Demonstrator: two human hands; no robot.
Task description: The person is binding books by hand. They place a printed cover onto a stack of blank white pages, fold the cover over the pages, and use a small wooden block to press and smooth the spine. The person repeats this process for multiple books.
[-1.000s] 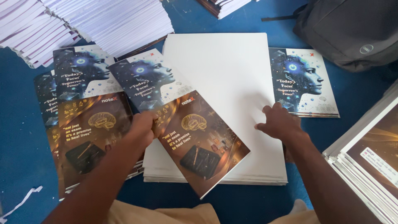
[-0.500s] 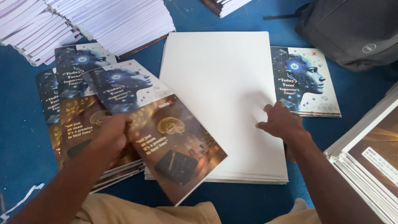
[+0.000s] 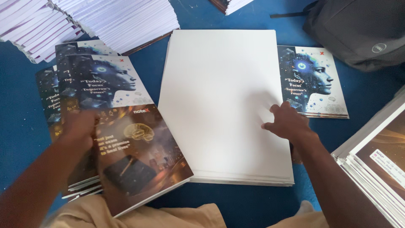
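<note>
Your left hand [image 3: 78, 128] pins a printed cover [image 3: 126, 139] flat, palm down near its left edge. The hand is blurred, so whether the fingers curl round the edge or just press on it, I cannot tell. The cover lies open, dark face half up top and brown half below, on the cover stack [image 3: 57, 97] at your left. Its right corner overlaps the white sheets [image 3: 221, 101], which puts it within easy reach of both piles.

Your right hand [image 3: 287, 122] rests on the white sheets near their right edge, fingertips spread and pressing, holding nothing. That likely steadies the pile or thumbs the top sheet.

The sheets sit squared in the middle on the blue floor [image 3: 236, 207]. A single cover [image 3: 312, 82] lies just beside them at right. Bound blocks [image 3: 122, 17] are fanned behind, a bag [image 3: 358, 29] sits top right, and more printed stacks [image 3: 375, 160] stand at the right edge.
</note>
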